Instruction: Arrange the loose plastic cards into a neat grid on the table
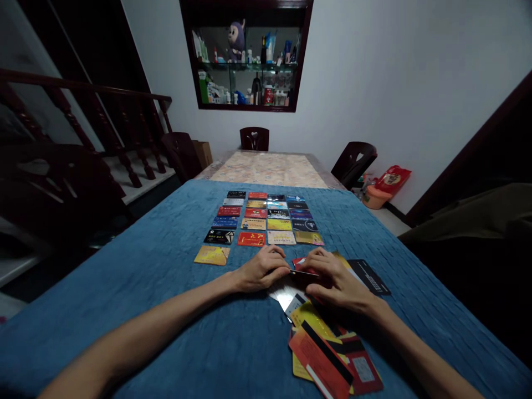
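Between my hands a thin card (303, 272) is seen nearly edge-on, so its face is hidden. My left hand (264, 269) is closed with thumb and fingers on the card's left end. My right hand (332, 277), fingers curled, grips its right end above a loose pile of cards. In that pile lie an orange card with a black stripe (322, 354), a yellow card (311, 318), a dark red card (366, 366) and a black card (369, 277). Beyond my hands, several cards stand in neat rows, with a gold card (212, 255) nearest at the left.
A blue cloth (174, 327) covers the near part of the table, and a patterned cover (270, 169) lies on the far part. Dark wooden chairs (254, 138) surround it. A railing (95, 91) runs along the left, and an orange bucket (376, 197) stands on the right floor.
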Tool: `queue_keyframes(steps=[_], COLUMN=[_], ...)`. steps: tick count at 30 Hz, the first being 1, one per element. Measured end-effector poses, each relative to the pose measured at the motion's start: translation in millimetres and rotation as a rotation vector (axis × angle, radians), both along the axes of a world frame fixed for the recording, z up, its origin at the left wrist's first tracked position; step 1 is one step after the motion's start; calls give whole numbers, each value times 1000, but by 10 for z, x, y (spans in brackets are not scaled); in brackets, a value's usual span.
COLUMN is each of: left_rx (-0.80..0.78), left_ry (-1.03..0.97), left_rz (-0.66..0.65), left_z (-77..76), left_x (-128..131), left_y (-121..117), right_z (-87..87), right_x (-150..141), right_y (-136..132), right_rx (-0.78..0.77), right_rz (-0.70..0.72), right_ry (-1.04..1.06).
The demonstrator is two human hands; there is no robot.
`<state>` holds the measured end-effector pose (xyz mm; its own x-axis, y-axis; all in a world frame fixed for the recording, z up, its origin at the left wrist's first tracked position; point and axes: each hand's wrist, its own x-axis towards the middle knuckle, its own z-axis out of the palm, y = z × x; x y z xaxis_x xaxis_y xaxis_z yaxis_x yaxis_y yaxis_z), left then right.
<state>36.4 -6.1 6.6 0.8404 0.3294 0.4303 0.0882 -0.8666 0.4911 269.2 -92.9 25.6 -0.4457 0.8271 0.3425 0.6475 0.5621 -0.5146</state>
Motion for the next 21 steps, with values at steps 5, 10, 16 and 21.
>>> queue_keyframes(steps=[5, 10, 16, 21], left_rx=[-45, -43, -48, -41], left_ry=[-33, -39, -11, -9], left_rz=[87, 116, 147, 165], left_z=[-34, -52, -38, -41], left_x=[13, 16, 10, 12], left_y=[30, 48, 33, 34], right_z=[-50, -103, -167, -226], right_x=[16, 49, 53, 62], right_y=[45, 78, 93, 110], right_rx=[39, 71, 130, 113], right_rz=[-82, -140, -154, -207], right_ry=[-28, -16, -53, -59])
